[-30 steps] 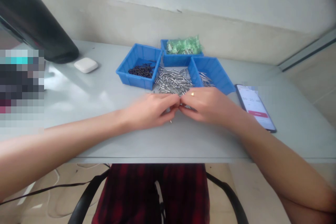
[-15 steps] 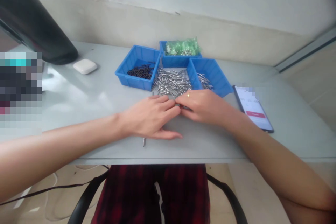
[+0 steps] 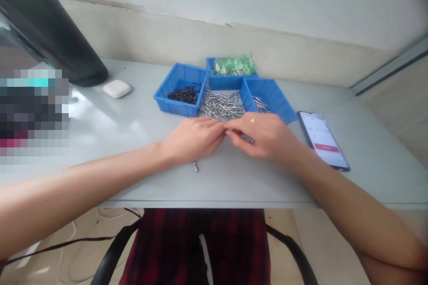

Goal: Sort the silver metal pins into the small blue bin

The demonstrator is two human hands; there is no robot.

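So I'm standing here watching, and both hands are right up at the near edge of this heap of silver pins (image 3: 222,104) on the desk (image 3: 261,182), in the gap between the left blue tray (image 3: 175,107) and the right blue tray (image 3: 276,93). The left hand (image 3: 197,140) has its fingers bunched, tips meeting those of the right hand (image 3: 259,133); can't tell what, if anything, is pinched there. One pin (image 3: 248,138) shows under the curled right hand, though I couldn't say if it's gripped or just lying there. What bugs me is the loose pin (image 3: 195,167) poking out below the left hand: a careless wrist could roll it toward the desk's front edge and off. Also, knock that heap sideways and pins could scatter toward the phone (image 3: 324,142). They look smooth, so fumbling one seems easy enough.
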